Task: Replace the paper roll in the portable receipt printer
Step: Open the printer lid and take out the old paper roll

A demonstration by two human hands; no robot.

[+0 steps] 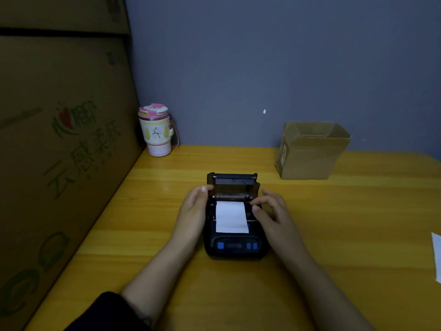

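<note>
Setting: small stockroom or back-office corner, dimly lit. Evidence: yellow wooden worktop (167, 235) pushed into the angle of a plain grey wall (262, 56); large printed shipping cartons (59, 139) stacked along the left side, bearing fruit graphics and Chinese lettering; one small open cardboard box (310, 151) with a label on its side; a portable receipt printer (235, 247); a personal insulated tumbler (157, 130) with pink lid in the corner.

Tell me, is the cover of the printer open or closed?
Open. The cover stands raised behind the printer, and white paper lies over the exposed bay.
</note>
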